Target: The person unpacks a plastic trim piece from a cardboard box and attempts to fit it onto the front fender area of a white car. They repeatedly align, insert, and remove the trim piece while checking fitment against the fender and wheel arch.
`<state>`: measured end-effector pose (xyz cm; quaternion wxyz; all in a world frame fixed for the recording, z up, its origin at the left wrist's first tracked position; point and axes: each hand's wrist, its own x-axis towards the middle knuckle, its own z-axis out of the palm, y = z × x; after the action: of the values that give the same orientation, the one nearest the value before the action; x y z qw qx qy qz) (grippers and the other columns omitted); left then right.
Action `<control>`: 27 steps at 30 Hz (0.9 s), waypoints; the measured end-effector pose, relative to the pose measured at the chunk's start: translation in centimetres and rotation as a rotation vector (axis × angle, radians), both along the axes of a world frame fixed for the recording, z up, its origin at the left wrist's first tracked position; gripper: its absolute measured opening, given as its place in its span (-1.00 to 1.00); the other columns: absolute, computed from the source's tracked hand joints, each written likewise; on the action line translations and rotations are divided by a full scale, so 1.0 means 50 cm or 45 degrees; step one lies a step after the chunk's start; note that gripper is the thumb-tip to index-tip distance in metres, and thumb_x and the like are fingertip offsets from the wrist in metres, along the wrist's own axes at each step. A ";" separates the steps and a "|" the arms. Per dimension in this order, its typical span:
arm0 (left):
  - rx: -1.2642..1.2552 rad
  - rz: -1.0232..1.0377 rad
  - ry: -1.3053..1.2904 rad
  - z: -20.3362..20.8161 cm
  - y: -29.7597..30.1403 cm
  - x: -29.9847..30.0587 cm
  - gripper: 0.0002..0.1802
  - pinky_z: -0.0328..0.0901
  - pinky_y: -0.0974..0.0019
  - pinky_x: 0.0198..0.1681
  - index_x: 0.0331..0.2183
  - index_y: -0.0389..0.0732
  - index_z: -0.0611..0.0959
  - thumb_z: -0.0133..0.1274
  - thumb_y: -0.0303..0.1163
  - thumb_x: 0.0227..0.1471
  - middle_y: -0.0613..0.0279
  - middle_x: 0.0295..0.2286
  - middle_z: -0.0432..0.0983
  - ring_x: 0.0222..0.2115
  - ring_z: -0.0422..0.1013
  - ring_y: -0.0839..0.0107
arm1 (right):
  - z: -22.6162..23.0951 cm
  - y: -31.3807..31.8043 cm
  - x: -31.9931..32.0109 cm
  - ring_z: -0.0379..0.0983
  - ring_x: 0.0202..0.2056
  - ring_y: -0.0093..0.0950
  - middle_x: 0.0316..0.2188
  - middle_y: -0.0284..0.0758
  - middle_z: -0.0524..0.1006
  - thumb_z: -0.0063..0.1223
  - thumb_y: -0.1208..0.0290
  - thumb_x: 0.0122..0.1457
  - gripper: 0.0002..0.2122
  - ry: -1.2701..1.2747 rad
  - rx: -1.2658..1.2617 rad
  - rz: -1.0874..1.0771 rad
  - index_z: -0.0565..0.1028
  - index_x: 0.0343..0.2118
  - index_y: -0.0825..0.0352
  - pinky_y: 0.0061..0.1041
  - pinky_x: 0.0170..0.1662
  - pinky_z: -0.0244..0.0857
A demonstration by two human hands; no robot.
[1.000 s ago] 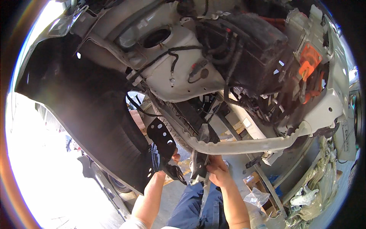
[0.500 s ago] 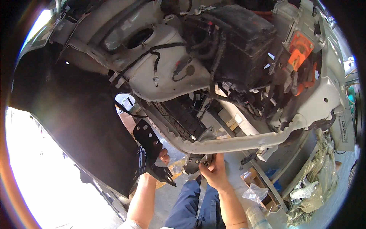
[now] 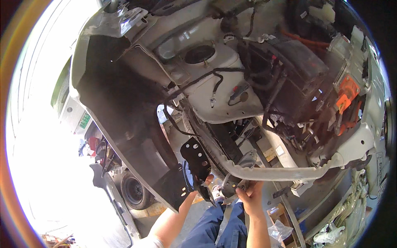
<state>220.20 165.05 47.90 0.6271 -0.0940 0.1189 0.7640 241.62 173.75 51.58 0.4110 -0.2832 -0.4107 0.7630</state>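
By the bent bar (image 3: 285, 174): L hand (image 3: 192, 197) at blk bracket (image 3: 196, 156), R hand (image 3: 253, 199) pinching dk bracket (image 3: 228, 188).
Can't tell L grip; dk bracket may slip if R pinch slackens.

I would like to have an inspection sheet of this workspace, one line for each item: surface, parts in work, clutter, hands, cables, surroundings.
Surface: smooth grey floor below the stripped, beige-grey metal vehicle front.
Parts in work: black perforated bracket near the lower end of the curved dark panel, contact unclear; dark grey perforated bracket below the curved pale metal bar.
Clutter: clear crumpled plastic bag and brown cardboard box, lower right.
Hands: left hand, partly hidden, at the black bracket; right hand grips the dark grey bracket.
Cables: thin black cable crosses the vehicle front.
Surroundings: black-tyred wheel beyond the panel, left.
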 end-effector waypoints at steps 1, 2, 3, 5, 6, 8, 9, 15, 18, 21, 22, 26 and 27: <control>0.006 -0.002 -0.005 0.000 0.002 0.002 -0.76 0.16 0.34 -0.36 -0.46 -0.12 0.49 -0.08 -0.18 0.09 0.35 -0.57 0.24 -0.49 0.23 0.44 | -0.004 0.004 0.005 0.14 0.12 -0.41 0.07 -0.25 0.22 0.13 0.66 -0.04 -0.28 -0.009 -0.008 0.037 0.00 0.19 0.34 -0.39 0.14 0.08; 0.009 -0.003 -0.006 0.001 0.002 0.001 -0.76 0.16 0.34 -0.36 -0.47 -0.12 0.49 -0.09 -0.17 0.09 0.35 -0.57 0.24 -0.50 0.23 0.44 | -0.009 0.007 0.004 0.18 0.08 -0.42 0.06 -0.25 0.22 0.16 0.64 -0.06 -0.28 0.065 -0.126 0.079 0.03 0.18 0.35 -0.39 0.11 0.11; 0.016 -0.009 -0.018 0.000 0.004 0.002 -0.76 0.16 0.34 -0.36 -0.47 -0.12 0.48 -0.09 -0.17 0.10 0.35 -0.57 0.25 -0.50 0.23 0.44 | -0.013 0.011 0.006 0.21 0.05 -0.42 0.05 -0.24 0.23 0.19 0.61 -0.07 -0.28 0.133 -0.243 0.117 0.05 0.17 0.35 -0.40 0.08 0.14; 0.030 -0.011 -0.025 -0.002 0.010 0.002 -0.76 0.16 0.34 -0.36 -0.47 -0.11 0.48 -0.09 -0.17 0.10 0.35 -0.57 0.26 -0.51 0.23 0.44 | -0.024 0.019 0.015 0.27 -0.07 -0.44 0.03 -0.23 0.24 0.25 0.53 -0.10 -0.29 0.354 -0.525 0.347 0.12 0.13 0.36 -0.42 -0.01 0.19; 0.036 -0.015 -0.024 -0.001 0.014 -0.001 -0.75 0.16 0.34 -0.37 -0.48 -0.11 0.48 -0.09 -0.17 0.10 0.34 -0.57 0.26 -0.51 0.23 0.44 | -0.025 0.030 0.020 0.30 -0.14 -0.47 0.02 -0.22 0.25 0.28 0.47 -0.11 -0.31 0.516 -0.688 0.542 0.16 0.11 0.36 -0.44 -0.07 0.20; 0.055 -0.015 -0.059 -0.006 0.015 0.000 -0.75 0.16 0.34 -0.37 -0.48 -0.11 0.48 -0.09 -0.16 0.10 0.34 -0.57 0.27 -0.52 0.23 0.44 | -0.023 0.021 0.009 0.29 -0.36 -0.54 0.07 -0.11 0.21 0.23 0.30 -0.04 -0.46 0.967 -0.931 0.778 0.28 0.00 0.32 -0.49 -0.22 0.17; 0.070 -0.024 -0.075 -0.011 0.016 -0.002 -0.75 0.16 0.34 -0.37 -0.48 -0.11 0.48 -0.09 -0.16 0.10 0.34 -0.57 0.27 -0.52 0.24 0.44 | -0.002 0.000 -0.018 0.26 -0.50 -0.58 0.14 -0.01 0.17 0.16 0.19 0.04 -0.57 1.263 -1.000 0.809 0.36 -0.08 0.29 -0.52 -0.32 0.12; -0.027 -0.023 0.130 0.002 0.000 -0.017 -0.76 0.14 0.32 -0.37 -0.46 -0.10 0.48 -0.10 -0.17 0.11 0.34 -0.55 0.28 -0.50 0.25 0.43 | 0.069 -0.047 -0.107 0.48 -0.25 -0.36 0.33 -0.21 -0.22 -0.27 0.15 0.27 -0.58 1.879 -1.392 0.661 0.22 0.14 0.19 -0.49 -0.37 0.32; 0.008 -0.016 0.147 0.010 0.006 -0.017 -0.77 0.14 0.32 -0.36 -0.45 -0.10 0.48 -0.10 -0.17 0.12 0.34 -0.54 0.29 -0.49 0.25 0.44 | 0.039 -0.032 -0.131 0.48 -0.22 -0.24 0.34 -0.32 -0.29 -0.31 0.10 0.26 -0.50 2.223 -1.494 0.745 0.09 0.22 0.19 -0.41 -0.44 0.38; 0.020 0.001 0.173 0.014 -0.006 -0.022 -0.78 0.13 0.31 -0.35 -0.44 -0.10 0.48 -0.10 -0.18 0.12 0.34 -0.54 0.29 -0.48 0.26 0.44 | 0.066 -0.024 -0.159 0.48 -0.26 -0.19 0.34 -0.35 -0.32 -0.31 0.06 0.24 -0.40 2.421 -1.552 0.724 -0.05 0.29 0.18 -0.39 -0.47 0.41; 0.025 0.006 0.184 0.018 -0.007 -0.025 -0.78 0.13 0.31 -0.34 -0.43 -0.10 0.48 -0.10 -0.18 0.12 0.35 -0.53 0.29 -0.48 0.26 0.44 | 0.066 -0.024 -0.164 0.48 -0.28 -0.20 0.34 -0.30 -0.33 -0.31 0.04 0.24 -0.36 2.446 -1.544 0.754 -0.18 0.31 0.15 -0.41 -0.47 0.41; 0.038 0.008 0.215 0.016 -0.006 -0.031 -0.79 0.13 0.31 -0.33 -0.42 -0.09 0.48 -0.11 -0.19 0.12 0.35 -0.52 0.29 -0.46 0.27 0.45 | 0.068 -0.018 -0.170 0.49 -0.42 -0.28 0.33 -0.19 -0.34 -0.31 0.05 0.24 -0.33 2.439 -1.454 0.798 -0.28 0.31 0.12 -0.51 -0.53 0.39; 0.043 0.001 0.216 0.016 -0.006 -0.028 -0.79 0.13 0.31 -0.33 -0.42 -0.09 0.48 -0.11 -0.19 0.12 0.35 -0.52 0.29 -0.46 0.27 0.45 | 0.072 -0.018 -0.156 0.49 -0.45 -0.31 0.32 -0.15 -0.33 -0.31 0.04 0.25 -0.32 2.365 -1.467 0.740 -0.30 0.31 0.12 -0.53 -0.55 0.38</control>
<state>218.81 164.74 48.71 0.6159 -0.0184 0.1587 0.7715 233.82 172.87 55.17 0.1722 0.3525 0.4164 0.8202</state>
